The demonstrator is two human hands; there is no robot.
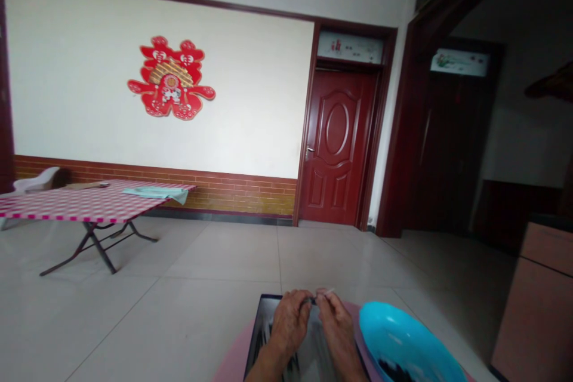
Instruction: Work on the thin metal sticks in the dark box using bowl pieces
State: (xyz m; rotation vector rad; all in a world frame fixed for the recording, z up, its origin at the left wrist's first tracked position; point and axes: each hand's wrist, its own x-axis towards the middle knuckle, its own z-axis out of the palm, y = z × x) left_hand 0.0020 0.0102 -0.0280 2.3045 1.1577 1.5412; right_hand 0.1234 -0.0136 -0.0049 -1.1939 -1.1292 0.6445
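Observation:
My left hand (290,319) and my right hand (335,323) meet over a dark-rimmed box (257,334), their fingers pinched. Between the fingertips of my left hand is a small dark slim piece (310,300). My right fingers grip a thin pale piece (330,291) that pokes out past them; the two pieces look close together, but whether they are joined I cannot tell. Inside the box lie several thin, stick-like dark and pale items (265,331), partly covered by my left arm. Right of my hands, a blue basin (380,316) holds small black pieces (394,370), blurred.
Box and basin rest on a pink round surface (237,349). Ahead on the tiled floor (215,304), a folding table (85,202) with a checkered cover bears a light green cloth (159,192). A red door (335,149) and a pinkish cabinet (532,310) stand farther right.

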